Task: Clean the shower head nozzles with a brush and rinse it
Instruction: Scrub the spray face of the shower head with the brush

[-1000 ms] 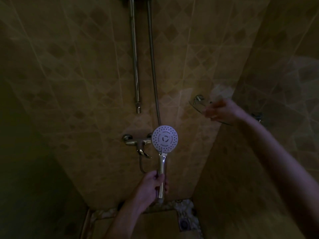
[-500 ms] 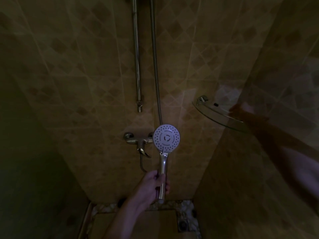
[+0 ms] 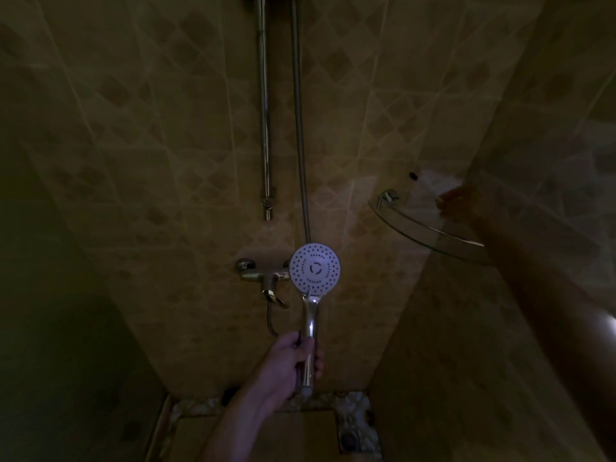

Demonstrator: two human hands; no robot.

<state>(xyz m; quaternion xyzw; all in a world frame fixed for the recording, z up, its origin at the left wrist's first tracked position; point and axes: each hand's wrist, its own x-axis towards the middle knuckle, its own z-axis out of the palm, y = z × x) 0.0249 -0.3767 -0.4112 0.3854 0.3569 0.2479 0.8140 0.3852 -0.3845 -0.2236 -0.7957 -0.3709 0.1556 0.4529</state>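
From my head camera, looking down into a dim, tiled shower corner: my left hand (image 3: 289,356) is low in the middle of the scene, fingers curled round the chrome handle of the shower head (image 3: 314,269). I hold it upright, its round white face with the rings of nozzles turned toward me. The head sits just in front of the wall tap (image 3: 263,276), covering the tap's right end. A metal hose (image 3: 298,128) runs up the far wall from behind the head, and just to its left a riser rail (image 3: 264,105) hangs straight down and ends above the tap.

My right hand (image 3: 458,201) is far off to the right, well apart from the shower head, reaching up at the glass corner shelf (image 3: 410,225). It is dark and smeared there, so I cannot tell how my fingers lie or whether they hold anything; the hand looks to be over the shelf's right part. A small dark object (image 3: 413,176) sits by the wall at the back of the shelf, too small to make out.

Near the bottom, the floor shows a patterned border and a drain (image 3: 349,438) to the right of my left forearm.
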